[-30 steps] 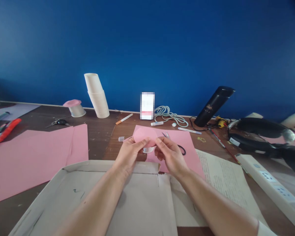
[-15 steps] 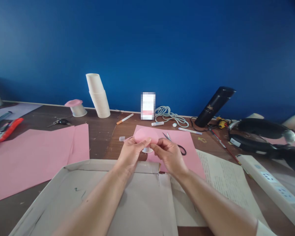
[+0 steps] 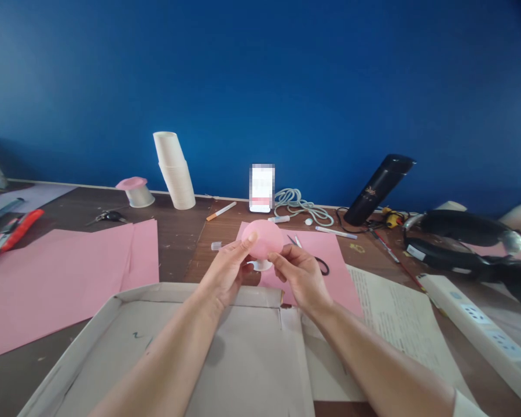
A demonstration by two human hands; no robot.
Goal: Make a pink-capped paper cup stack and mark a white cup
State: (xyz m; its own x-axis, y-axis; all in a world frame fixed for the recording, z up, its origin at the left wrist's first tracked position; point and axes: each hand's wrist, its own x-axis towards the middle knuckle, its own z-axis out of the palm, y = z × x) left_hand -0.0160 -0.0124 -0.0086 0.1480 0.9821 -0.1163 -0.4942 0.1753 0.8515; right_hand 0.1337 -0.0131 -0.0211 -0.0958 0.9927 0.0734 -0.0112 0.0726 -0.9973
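Observation:
A round pink paper disc [image 3: 267, 236] is held up between my two hands in the middle of the view. My left hand [image 3: 230, 263] grips its left side, thumb on the face. With thumb and forefinger, my right hand [image 3: 301, 272] pinches its lower right edge. Below and partly behind the disc shows a white paper cup [image 3: 261, 265], mostly hidden. A pink sheet [image 3: 330, 255] lies under the hands, and scissors [image 3: 321, 264] with black handles rest on it, partly covered by my right hand.
Stacked paper cups [image 3: 176, 174] and a pink-topped cup [image 3: 139, 194] stand at the back left. A phone [image 3: 261, 188] leans on the wall near a coiled cable [image 3: 301, 205] and a black flask [image 3: 380, 188]. A cardboard box lid [image 3: 156, 359] lies in front; a power strip [image 3: 481, 330] is right.
The pink disc has tilted up so more of its face shows. My left thumb has shifted from its lower edge onto its left side. My right hand has barely moved.

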